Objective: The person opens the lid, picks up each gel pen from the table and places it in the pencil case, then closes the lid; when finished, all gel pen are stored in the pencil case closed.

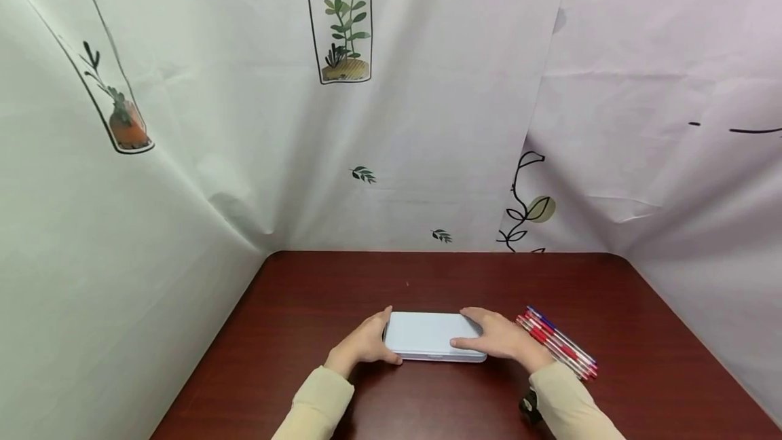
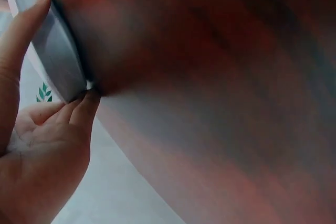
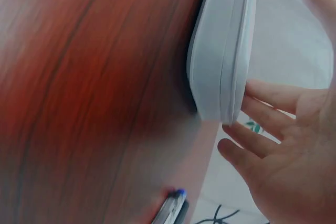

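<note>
1. A flat, rectangular, pale bluish-white case with rounded corners (image 1: 424, 335) is seen at the lower centre of the head frame, laid between the two hands.
2. The case's left end is clamped by the left hand (image 1: 365, 341): the thumb is set at the near left corner, and the fingers are placed around the far part of that end.
3. The case's right end is met by the right hand (image 1: 497, 337), whose fingers are spread; the lid is overlapped by its thumb, though whether the lid is touched by the thumb cannot be told.
4. In the right wrist frame, the case is shown at the upper centre, its corner reached by extended fingertips.
5. A slanted row of slim, clear-barrelled pens with red and blue parts (image 1: 559, 343) is placed at the lower right, beside the right hand, on the dark reddish-brown, wood-grained table (image 1: 330, 287).
</note>
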`<state>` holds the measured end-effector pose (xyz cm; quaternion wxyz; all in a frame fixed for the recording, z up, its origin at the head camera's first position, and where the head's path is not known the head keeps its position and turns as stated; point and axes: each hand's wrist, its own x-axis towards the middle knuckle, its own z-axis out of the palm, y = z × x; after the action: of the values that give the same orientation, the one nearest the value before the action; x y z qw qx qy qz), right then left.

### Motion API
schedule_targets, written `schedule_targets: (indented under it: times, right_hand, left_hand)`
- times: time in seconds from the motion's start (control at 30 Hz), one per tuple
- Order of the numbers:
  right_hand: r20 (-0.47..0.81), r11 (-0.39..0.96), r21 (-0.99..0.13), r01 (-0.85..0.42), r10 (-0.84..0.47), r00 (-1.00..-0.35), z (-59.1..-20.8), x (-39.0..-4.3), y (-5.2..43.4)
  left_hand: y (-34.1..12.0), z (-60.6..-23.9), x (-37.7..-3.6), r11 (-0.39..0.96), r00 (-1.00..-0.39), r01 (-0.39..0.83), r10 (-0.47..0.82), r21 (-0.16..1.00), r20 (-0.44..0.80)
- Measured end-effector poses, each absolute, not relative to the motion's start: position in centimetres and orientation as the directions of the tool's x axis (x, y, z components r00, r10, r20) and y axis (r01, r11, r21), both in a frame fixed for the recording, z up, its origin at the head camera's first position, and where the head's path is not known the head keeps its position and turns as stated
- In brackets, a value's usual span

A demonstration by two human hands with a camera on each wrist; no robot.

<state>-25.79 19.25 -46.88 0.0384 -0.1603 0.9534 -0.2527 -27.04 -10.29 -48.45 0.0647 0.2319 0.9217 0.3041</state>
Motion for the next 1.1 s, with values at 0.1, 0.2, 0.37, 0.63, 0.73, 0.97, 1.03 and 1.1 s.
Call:
schedule_targets:
  times: [0.1, 0.2, 0.37, 0.63, 0.73, 0.97, 1.03, 1.1]
  right_hand:
    - [-0.002, 0.806, -0.507, -0.307, -0.357, -0.934, -47.1, -25.9, 18.6]
    - [0.0, 0.786, -0.51, -0.348, -0.405, -0.914, -47.2, -26.0, 18.1]
    - [-0.015, 0.786, -0.459, -0.414, -0.472, -0.881, -47.7, -26.4, 17.3]
    - [0.024, 0.812, -0.368, -0.454, -0.48, -0.877, -48.9, -27.4, 15.9]
    - [0.038, 0.82, -0.342, -0.459, -0.476, -0.879, -49.3, -27.7, 15.7]
    - [0.114, 0.796, -0.353, -0.492, -0.486, -0.867, -49.6, -28.0, 15.6]
    - [0.144, 0.784, -0.354, -0.51, -0.493, -0.858, -49.7, -28.1, 15.6]
    - [0.167, 0.775, -0.35, -0.526, -0.501, -0.849, -49.7, -28.2, 15.6]
  left_hand:
    - [-10.3, -48.7, -27.0, 0.704, -0.889, 0.392, 0.456, 0.592, 0.047]
    - [-10.3, -48.9, -26.9, 0.699, -0.89, 0.395, 0.451, 0.597, 0.06]
    - [-10.5, -49.0, -26.8, 0.708, -0.894, 0.388, 0.445, 0.59, 0.054]
    - [-10.4, -49.0, -27.2, 0.721, -0.899, 0.385, 0.435, 0.576, 0.056]
    - [-10.3, -49.1, -27.3, 0.727, -0.9, 0.385, 0.432, 0.569, 0.058]
    - [-10.3, -49.1, -27.4, 0.738, -0.909, 0.374, 0.412, 0.561, 0.065]
    - [-10.3, -49.1, -27.5, 0.739, -0.913, 0.367, 0.403, 0.565, 0.067]
    - [-10.3, -49.1, -27.5, 0.739, -0.917, 0.359, 0.391, 0.571, 0.071]
